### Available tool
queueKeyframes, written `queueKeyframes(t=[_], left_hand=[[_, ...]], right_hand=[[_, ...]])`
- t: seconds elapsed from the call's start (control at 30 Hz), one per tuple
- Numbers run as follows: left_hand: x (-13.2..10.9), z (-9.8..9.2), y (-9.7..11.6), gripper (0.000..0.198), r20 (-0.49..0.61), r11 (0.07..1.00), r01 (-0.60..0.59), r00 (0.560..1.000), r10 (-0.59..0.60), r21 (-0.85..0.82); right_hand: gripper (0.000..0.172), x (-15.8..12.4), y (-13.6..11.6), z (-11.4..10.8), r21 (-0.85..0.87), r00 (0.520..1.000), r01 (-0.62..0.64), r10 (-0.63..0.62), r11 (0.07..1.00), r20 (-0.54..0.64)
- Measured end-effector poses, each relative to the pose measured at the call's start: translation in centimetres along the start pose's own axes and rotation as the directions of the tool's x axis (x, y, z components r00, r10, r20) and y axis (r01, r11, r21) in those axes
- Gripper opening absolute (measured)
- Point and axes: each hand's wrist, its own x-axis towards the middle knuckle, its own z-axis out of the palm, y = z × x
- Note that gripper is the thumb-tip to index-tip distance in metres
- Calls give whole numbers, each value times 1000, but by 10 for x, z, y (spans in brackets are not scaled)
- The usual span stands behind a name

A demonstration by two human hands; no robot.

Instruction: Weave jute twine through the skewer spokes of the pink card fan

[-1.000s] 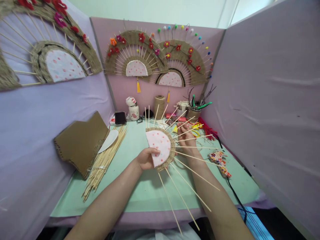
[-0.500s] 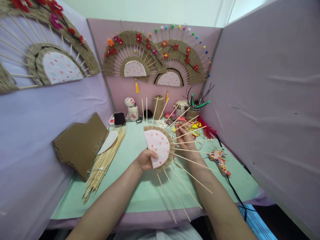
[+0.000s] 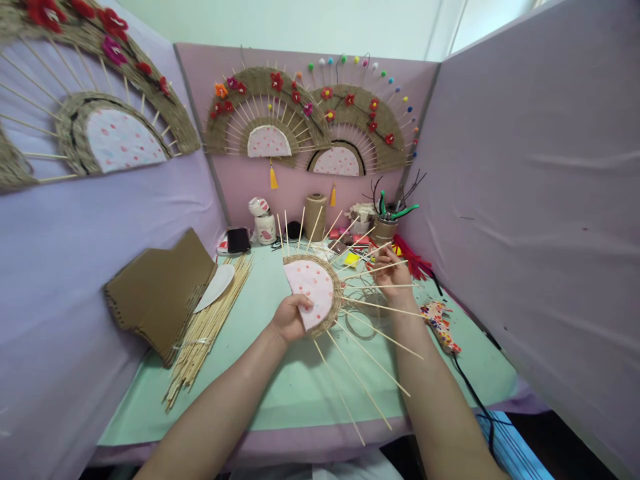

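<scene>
My left hand grips the straight edge of a half-round fan, thumb on its white, pink-dotted face. Twine is wound along the fan's curved rim, and thin bamboo sticks radiate from it. Behind the stick ends on the right is my right hand, raised, its fingers curled and pinched together. What they hold, if anything, is too small to make out. Loose loops of twine lie on the table between the fan and my right forearm.
A bundle of bamboo sticks and brown cardboard lie left. Along the back stand a twine spool, a white jar and a pot holding green-handled pliers. A flower-patterned glue gun lies right. Finished fans hang behind.
My right hand has moved right, away from the fan's rim toward the stick tips, and its fingers have closed more. The fan has shifted slightly left, still in my left hand.
</scene>
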Motion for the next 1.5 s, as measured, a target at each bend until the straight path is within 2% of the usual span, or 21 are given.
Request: queueKeyframes(t=[0.17, 0.37, 0.53, 0.8, 1.07, 1.2, 1.33, 1.5], left_hand=[[2, -1, 1, 67, 2, 996, 86, 996, -86, -33], [2, -6, 1, 66, 4, 995, 89, 996, -89, -54], [2, -8, 1, 61, 25, 995, 82, 996, -81, -48], [3, -4, 1, 69, 24, 997, 50, 999, -49, -59], [3, -3, 0, 66, 37, 994, 98, 995, -97, -53], [2, -1, -2, 68, 65, 993, 110, 992, -108, -33], [-1, 3, -3, 70, 70, 992, 126, 990, -124, -18], [-1, 5, -11, 72, 100, 984, 177, 979, -176, 2]], right_hand=[[16, -1, -14, -4, 46, 998, 51, -49, 998, -35], [16, 0, -18, -6, -44, 984, 176, -177, 983, -23], [17, 1, -15, -3, -71, 979, 196, -199, 978, -35], [16, -3, -15, -4, -33, 974, 219, -221, 975, -59], [15, -6, -18, -3, -36, 965, 263, -263, 964, 7], [16, -1, -18, -7, -67, 979, 203, -203, 977, 12], [22, 4, -1, -5, -153, 991, 112, -121, 982, -49], [24, -1, 51, 13, -338, 993, 120, -110, 933, 49]])
